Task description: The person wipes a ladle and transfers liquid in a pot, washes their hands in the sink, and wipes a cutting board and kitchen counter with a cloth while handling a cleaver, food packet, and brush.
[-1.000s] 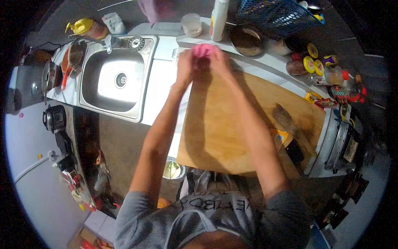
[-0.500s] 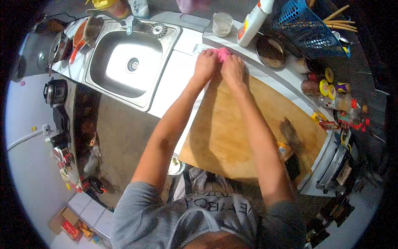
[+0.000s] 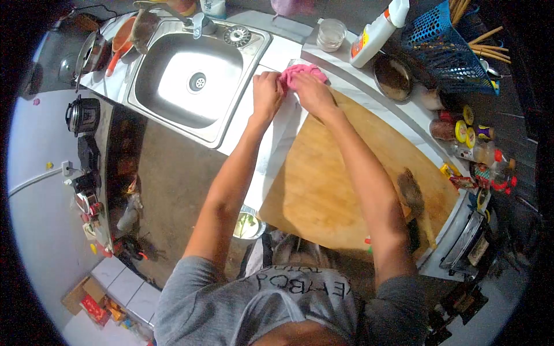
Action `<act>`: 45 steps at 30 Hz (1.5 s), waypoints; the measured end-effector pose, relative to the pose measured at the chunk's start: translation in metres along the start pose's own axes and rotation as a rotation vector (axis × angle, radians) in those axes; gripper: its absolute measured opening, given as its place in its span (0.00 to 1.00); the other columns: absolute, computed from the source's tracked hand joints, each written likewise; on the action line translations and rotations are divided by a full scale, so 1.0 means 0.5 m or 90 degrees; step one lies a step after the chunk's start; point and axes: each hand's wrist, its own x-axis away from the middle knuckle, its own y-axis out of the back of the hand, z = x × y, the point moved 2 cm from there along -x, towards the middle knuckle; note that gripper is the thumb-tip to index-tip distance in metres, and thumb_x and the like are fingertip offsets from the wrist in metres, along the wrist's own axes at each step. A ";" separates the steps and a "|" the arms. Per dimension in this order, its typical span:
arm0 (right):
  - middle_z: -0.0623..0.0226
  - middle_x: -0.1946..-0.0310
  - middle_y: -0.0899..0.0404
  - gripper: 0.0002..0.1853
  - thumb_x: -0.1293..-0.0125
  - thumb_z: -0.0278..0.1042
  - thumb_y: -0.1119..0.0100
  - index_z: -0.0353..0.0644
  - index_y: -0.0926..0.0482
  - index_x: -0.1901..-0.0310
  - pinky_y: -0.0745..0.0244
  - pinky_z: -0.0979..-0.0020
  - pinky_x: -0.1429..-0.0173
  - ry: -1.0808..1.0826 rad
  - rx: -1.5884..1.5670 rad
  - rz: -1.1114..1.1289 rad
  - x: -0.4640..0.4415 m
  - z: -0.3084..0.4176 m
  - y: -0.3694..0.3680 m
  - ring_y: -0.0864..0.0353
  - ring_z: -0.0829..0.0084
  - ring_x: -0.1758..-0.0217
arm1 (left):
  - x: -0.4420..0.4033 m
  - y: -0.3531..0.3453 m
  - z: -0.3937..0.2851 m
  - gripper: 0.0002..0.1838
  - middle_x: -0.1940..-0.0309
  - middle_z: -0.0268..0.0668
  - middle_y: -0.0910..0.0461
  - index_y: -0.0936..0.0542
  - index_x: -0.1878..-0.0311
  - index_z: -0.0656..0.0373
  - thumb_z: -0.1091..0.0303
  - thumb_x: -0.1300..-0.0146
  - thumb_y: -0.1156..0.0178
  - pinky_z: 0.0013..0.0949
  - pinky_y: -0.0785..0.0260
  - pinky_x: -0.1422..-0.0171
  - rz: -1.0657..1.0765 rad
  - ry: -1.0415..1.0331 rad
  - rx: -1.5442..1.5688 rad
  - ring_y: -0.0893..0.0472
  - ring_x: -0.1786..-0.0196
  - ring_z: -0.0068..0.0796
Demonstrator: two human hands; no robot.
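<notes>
On counter: two hands holding one pink cloth.

Single head-worn view (wide, dark-rimmed), forward and steeply down over the hands and counter

I count remotely: hands, two; pink cloth, one; sink, one; wooden board, one; blue basket, one; white bottle, one.
</notes>
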 end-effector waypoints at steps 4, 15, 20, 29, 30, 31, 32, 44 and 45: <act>0.62 0.49 0.26 0.16 0.42 0.30 0.54 0.41 0.24 0.53 0.35 0.60 0.42 0.031 0.205 0.049 0.038 0.008 -0.043 0.31 0.63 0.42 | 0.035 -0.019 -0.015 0.15 0.57 0.48 0.23 0.23 0.54 0.63 0.74 0.46 0.48 0.43 0.38 0.48 0.039 -0.040 0.086 0.27 0.54 0.47; 0.52 0.64 0.21 0.12 0.45 0.29 0.51 0.33 0.23 0.62 0.43 0.54 0.42 -0.227 0.161 0.003 0.020 0.063 -0.002 0.27 0.56 0.51 | -0.007 -0.013 -0.002 0.14 0.63 0.48 0.23 0.23 0.58 0.63 0.76 0.51 0.43 0.39 0.32 0.52 0.060 -0.077 0.336 0.24 0.58 0.47; 0.55 0.60 0.22 0.14 0.43 0.30 0.52 0.35 0.23 0.58 0.47 0.53 0.42 -0.242 0.345 0.309 0.040 0.094 0.004 0.34 0.59 0.42 | -0.012 -0.054 -0.047 0.14 0.54 0.46 0.23 0.23 0.54 0.63 0.73 0.45 0.45 0.38 0.33 0.45 0.249 -0.164 0.431 0.24 0.53 0.45; 0.59 0.56 0.22 0.10 0.43 0.30 0.44 0.41 0.22 0.59 0.34 0.61 0.46 -0.340 0.021 0.012 0.190 0.194 0.156 0.28 0.58 0.49 | 0.061 -0.033 -0.061 0.16 0.56 0.47 0.26 0.23 0.60 0.61 0.62 0.51 0.40 0.42 0.37 0.42 0.204 -0.190 0.148 0.31 0.48 0.49; 0.59 0.56 0.22 0.10 0.43 0.30 0.44 0.41 0.22 0.59 0.34 0.61 0.46 -0.340 0.021 0.011 0.211 0.197 0.166 0.28 0.58 0.49 | 0.058 -0.029 -0.067 0.16 0.57 0.46 0.26 0.23 0.63 0.61 0.62 0.54 0.38 0.43 0.35 0.45 0.214 -0.192 0.099 0.30 0.49 0.50; 0.59 0.58 0.22 0.09 0.43 0.27 0.45 0.40 0.22 0.60 0.33 0.62 0.46 -0.327 0.014 -0.035 0.234 0.197 0.176 0.27 0.58 0.50 | 0.053 -0.024 -0.074 0.13 0.61 0.44 0.25 0.24 0.67 0.61 0.67 0.56 0.37 0.42 0.33 0.47 0.193 -0.231 0.097 0.28 0.53 0.48; 0.59 0.60 0.22 0.09 0.44 0.25 0.46 0.39 0.22 0.61 0.33 0.63 0.46 -0.315 0.006 -0.081 0.258 0.197 0.186 0.27 0.58 0.52 | 0.049 -0.030 -0.068 0.13 0.61 0.44 0.25 0.24 0.67 0.61 0.67 0.56 0.37 0.42 0.33 0.47 0.195 -0.233 0.096 0.28 0.53 0.48; 0.58 0.62 0.22 0.08 0.41 0.23 0.48 0.38 0.22 0.60 0.33 0.63 0.47 -0.411 -0.066 -0.101 0.405 0.207 0.230 0.27 0.57 0.53 | 0.006 -0.028 -0.095 0.19 0.61 0.47 0.26 0.28 0.53 0.62 0.78 0.52 0.41 0.37 0.33 0.50 -0.021 -0.157 0.345 0.25 0.56 0.44; 0.58 0.62 0.22 0.08 0.41 0.23 0.48 0.38 0.22 0.60 0.33 0.63 0.47 -0.413 -0.066 -0.102 0.406 0.210 0.229 0.27 0.57 0.53 | -0.008 -0.068 -0.091 0.24 0.56 0.48 0.28 0.28 0.52 0.61 0.78 0.57 0.39 0.40 0.35 0.45 0.173 -0.220 0.368 0.28 0.51 0.48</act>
